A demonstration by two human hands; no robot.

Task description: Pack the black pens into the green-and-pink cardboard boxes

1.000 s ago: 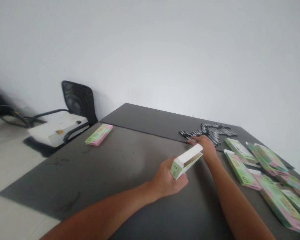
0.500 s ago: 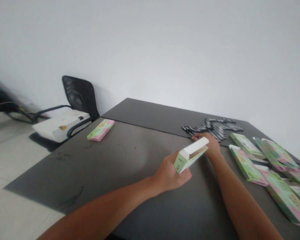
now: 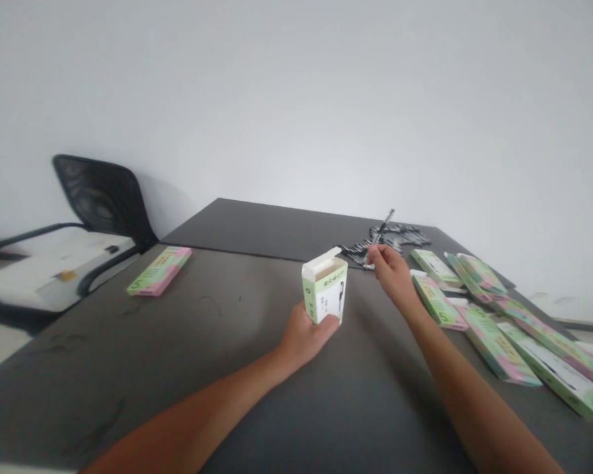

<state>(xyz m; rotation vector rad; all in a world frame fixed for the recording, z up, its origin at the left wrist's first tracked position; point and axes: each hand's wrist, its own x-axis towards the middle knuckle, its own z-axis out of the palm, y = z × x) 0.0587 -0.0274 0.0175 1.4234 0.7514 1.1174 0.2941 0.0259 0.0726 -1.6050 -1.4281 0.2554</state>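
Observation:
My left hand (image 3: pixel 305 337) is closed round the lower part of a green and white pen box (image 3: pixel 330 297), held upright above the table with its top flap raised and its mouth open. To the right of the box, my right hand (image 3: pixel 389 266) pinches a slim black and clear pen (image 3: pixel 384 225), tilted with one end pointing up. Behind that hand, a heap of similar pens (image 3: pixel 408 236) lies on the table, partly hidden by the fingers.
Several green and pink boxes (image 3: pixel 499 345) lie overlapping along the right side of the dark table (image 3: pixel 257 395). One closed box (image 3: pixel 161 271) lies at the left. A black mesh chair (image 3: pixel 103 197) with a white carton (image 3: pixel 54 266) on its seat stands beyond the left edge.
My right hand has risen from the pen heap with a pen in its fingers. My left hand has turned the box more upright, its mouth upward. The view has shifted right.

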